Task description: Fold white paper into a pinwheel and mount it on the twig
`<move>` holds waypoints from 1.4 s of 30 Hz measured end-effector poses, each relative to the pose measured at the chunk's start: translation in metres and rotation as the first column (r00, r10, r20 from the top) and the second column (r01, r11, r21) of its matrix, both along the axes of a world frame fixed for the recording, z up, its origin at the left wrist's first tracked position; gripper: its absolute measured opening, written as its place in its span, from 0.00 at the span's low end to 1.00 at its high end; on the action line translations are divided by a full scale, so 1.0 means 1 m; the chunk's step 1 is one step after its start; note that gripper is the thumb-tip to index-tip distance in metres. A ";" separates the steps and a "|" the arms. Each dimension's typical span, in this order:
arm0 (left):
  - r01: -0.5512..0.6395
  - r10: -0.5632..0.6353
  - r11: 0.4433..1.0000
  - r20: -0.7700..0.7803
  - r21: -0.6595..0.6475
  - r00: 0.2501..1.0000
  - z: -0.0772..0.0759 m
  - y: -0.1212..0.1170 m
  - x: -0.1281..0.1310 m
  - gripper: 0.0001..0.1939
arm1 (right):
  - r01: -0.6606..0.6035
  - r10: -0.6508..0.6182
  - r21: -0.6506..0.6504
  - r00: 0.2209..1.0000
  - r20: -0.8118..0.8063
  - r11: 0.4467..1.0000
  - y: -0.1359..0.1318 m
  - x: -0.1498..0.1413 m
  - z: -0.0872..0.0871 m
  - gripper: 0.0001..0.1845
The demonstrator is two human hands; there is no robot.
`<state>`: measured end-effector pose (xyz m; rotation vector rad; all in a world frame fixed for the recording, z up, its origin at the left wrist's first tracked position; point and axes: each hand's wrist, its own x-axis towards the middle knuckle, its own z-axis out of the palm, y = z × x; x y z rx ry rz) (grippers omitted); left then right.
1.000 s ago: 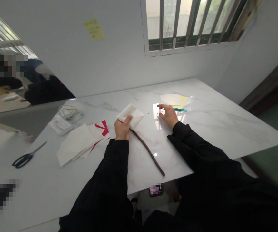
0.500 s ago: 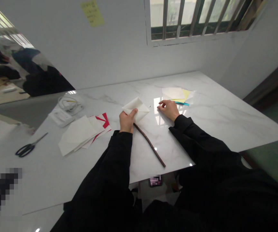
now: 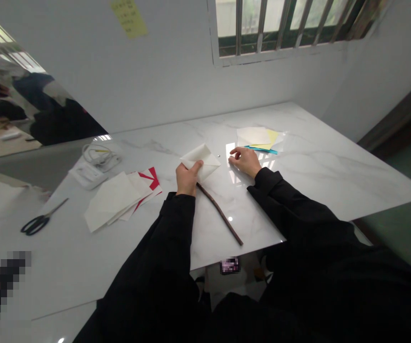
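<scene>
Marbled white tabletop [image 3: 309,171], folded white paper [image 3: 205,161] clamped in the left hand [image 3: 187,177], dark stick [image 3: 220,212] running nearer the wearer from that paper, right hand [image 3: 245,161] to its right, thumb and fingers slightly apart.

A loose stack of white papers [image 3: 110,202] with red pieces [image 3: 151,178] at its right end lay on the marble table [image 3: 320,166]. Black-handled scissors [image 3: 35,225] lay left of the stack, apart from it. Just beyond the stack were a white box [image 3: 87,174] and a looped pale cable [image 3: 93,153]. Higher up behind the stack, a yellow note [image 3: 130,18] was stuck to the wall [image 3: 166,71]; a barred window [image 3: 273,26] was well to its right.
</scene>
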<state>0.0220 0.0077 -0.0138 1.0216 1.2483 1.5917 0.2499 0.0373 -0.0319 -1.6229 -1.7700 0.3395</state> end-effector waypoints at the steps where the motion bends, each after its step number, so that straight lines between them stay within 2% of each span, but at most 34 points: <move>1: 0.001 -0.001 1.000 -0.002 0.004 1.000 0.000 0.000 0.000 0.21 | -0.012 0.012 0.002 1.000 0.000 1.000 0.000 -0.001 -0.001 0.12; 7: 0.004 -0.004 1.000 -0.027 0.008 1.000 -0.001 0.000 -0.002 0.21 | -0.032 0.031 -0.013 0.999 -0.037 0.999 0.000 -0.004 -0.004 0.08; 23: 0.008 -0.007 1.000 -0.043 0.017 0.999 0.004 -0.004 0.001 0.21 | -0.052 0.048 -0.041 0.995 -0.092 0.998 -0.003 0.018 0.006 0.05; 29: 0.016 -0.014 1.000 -0.048 0.027 0.999 0.003 -0.003 0.002 0.23 | -0.051 0.051 0.011 0.994 -0.097 0.999 -0.007 0.018 0.007 0.03; 33: 0.017 -0.015 0.999 -0.082 0.031 0.997 0.002 -0.001 0.001 0.23 | -0.101 0.111 0.058 0.971 -0.211 0.993 -0.008 0.010 0.007 0.03; 37: 0.018 -0.014 0.999 -0.117 0.037 0.993 -0.001 0.000 0.000 0.23 | -0.156 0.187 0.110 0.895 -0.405 0.982 -0.007 0.002 0.004 0.04; 42: 0.004 0.004 0.999 -0.171 0.041 0.985 -0.003 0.000 -0.001 0.22 | -0.188 0.178 0.040 0.813 -0.554 0.981 -0.008 0.001 0.004 0.05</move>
